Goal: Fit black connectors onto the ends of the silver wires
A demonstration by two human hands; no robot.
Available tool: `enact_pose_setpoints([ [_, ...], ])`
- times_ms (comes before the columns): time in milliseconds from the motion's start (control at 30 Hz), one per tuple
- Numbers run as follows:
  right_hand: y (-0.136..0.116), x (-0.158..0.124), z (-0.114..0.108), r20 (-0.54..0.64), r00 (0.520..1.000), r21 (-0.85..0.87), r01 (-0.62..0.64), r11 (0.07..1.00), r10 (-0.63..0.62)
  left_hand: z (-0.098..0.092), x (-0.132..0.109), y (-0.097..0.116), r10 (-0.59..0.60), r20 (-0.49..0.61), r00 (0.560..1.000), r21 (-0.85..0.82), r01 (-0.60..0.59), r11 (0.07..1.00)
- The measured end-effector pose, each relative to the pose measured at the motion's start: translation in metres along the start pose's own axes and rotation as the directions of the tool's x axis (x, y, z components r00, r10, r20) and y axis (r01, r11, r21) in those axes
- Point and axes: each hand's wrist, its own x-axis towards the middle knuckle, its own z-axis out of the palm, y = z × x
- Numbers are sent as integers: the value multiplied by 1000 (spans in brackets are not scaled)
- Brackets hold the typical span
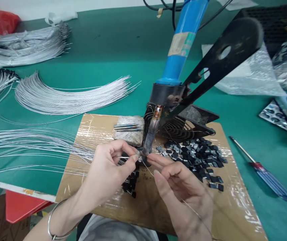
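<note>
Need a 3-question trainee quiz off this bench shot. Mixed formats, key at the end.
1. True or false: the screwdriver lies on the green table, off the cardboard.
2. What runs through the right hand?
A) A red bag
B) A thin wire
C) A metal bangle
3. Fill in the color: the handle of the soldering iron is ____.

Key: 1. True. 2. B. 3. Blue.
</note>
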Motion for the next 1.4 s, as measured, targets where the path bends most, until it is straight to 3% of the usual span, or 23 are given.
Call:
enact_pose_setpoints([
  [1100,-3,1,-2,12,999,60,37,997,-38,-1,1,2,12,16,1000,-8,-12,1000],
  [1267,3,3,-5,33,993,68,112,991,-114,-1,0,4,9,15,1000,-8,-9,1000],
  [1400,1,3,-4,20,997,28,77,997,-78,-1,0,3,10,11,1000,-3,-10,1000],
])
